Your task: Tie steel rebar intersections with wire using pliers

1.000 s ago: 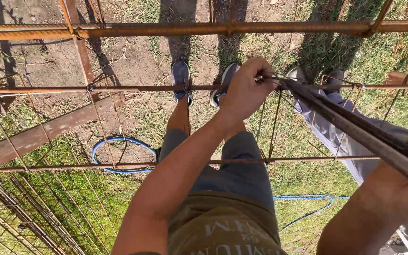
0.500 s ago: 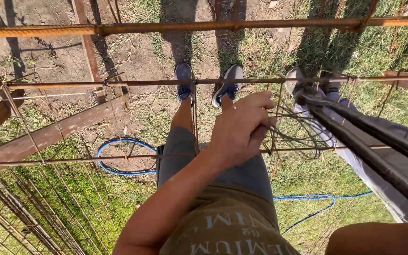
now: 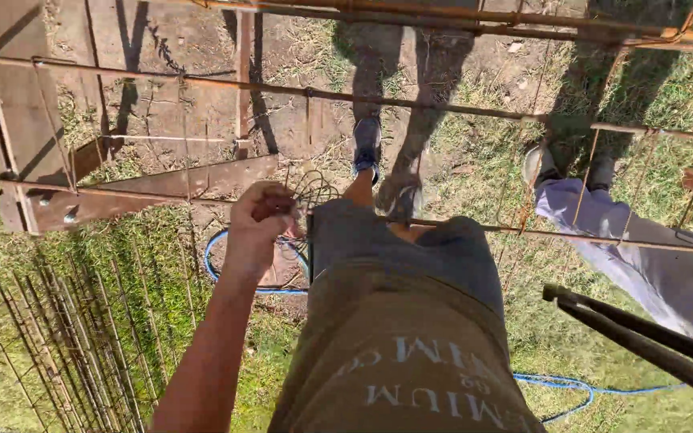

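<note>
Left hand down at the rebar cage, closed on a tangle of tie wire.

From the wearer's view I look down on a cage of rusty ribbed steel bars running across grass and bare dirt, with weathered wooden planks at its left edge and a stack of thin rods lying in the grass at lower left. A second ago the left hand was stretched out to a bar further right; now it sits lower and left, fingers curled tight around a loose bundle of thin dark wire just above the near bar. I judge the wire is being readied. A dark long-handled tool crosses the lower right corner; the right hand is out of view. A blue hose loops below.
</note>
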